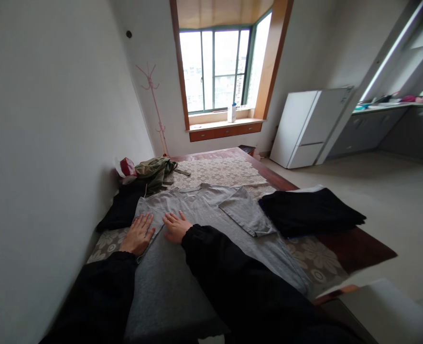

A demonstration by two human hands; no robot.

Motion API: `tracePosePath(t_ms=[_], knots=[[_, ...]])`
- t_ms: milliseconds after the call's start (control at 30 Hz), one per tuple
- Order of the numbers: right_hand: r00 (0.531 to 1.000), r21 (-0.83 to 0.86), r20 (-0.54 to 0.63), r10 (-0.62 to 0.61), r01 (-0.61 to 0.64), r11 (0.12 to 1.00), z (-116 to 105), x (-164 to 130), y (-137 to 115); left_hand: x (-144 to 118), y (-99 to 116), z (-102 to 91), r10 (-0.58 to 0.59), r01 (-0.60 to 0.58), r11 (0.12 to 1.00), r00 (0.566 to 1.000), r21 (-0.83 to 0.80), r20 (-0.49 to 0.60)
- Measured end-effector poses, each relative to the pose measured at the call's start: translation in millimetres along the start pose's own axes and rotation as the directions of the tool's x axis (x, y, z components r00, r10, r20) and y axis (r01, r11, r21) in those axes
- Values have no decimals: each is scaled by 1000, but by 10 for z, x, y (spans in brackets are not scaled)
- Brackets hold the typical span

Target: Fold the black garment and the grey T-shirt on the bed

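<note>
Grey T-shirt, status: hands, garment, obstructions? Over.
Left hand, right hand: open, palms down over the grey T-shirt. Shirt spread out, right-side sleeve across its front. Folded black clothes at right, clear of both hands.

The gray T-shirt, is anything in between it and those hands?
Nothing visible is in the way. The left hand and right hand both rest on the gray T-shirt, with the folded black clothes off to the right.

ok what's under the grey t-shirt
A floral tablecloth shows past the edges of the grey t-shirt, over a reddish-brown table; whatever lies directly beneath is covered.
</note>
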State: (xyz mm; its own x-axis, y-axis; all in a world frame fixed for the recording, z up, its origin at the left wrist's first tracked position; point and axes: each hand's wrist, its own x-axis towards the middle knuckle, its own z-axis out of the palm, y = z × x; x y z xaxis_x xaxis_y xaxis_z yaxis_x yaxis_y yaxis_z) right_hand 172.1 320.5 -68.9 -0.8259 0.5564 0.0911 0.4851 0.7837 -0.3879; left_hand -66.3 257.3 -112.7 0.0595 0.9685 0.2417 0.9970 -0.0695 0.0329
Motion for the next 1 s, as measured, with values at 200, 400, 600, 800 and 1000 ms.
tracePosePath(t_ms=[200, 400, 600, 800, 1000], knots=[[985, -106, -166, 37, -55, 993, -699, -1603, 655, 6, -46, 59, -11, 8, 997, 1000, 78, 29], [931, -241, -279, 238, -307, 920, -875, -2771, 1391, -8, 31, 15, -26, 23, 998, 998, 50, 53], [922, -229, -348, 167, -256, 939, -608, -2882, 1601, 108, 95, -178, -90, 81, 995, 981, 60, 172], [954, -247, -263, 147, -213, 945, -727, -2846, 1589, 333, 229, -363, -134, 126, 991, 971, 53, 199], [983, -252, -12, 184, -181, 951, -990, -2688, 1672, 283, 269, -173, -134, 135, 988, 991, -77, 9]])
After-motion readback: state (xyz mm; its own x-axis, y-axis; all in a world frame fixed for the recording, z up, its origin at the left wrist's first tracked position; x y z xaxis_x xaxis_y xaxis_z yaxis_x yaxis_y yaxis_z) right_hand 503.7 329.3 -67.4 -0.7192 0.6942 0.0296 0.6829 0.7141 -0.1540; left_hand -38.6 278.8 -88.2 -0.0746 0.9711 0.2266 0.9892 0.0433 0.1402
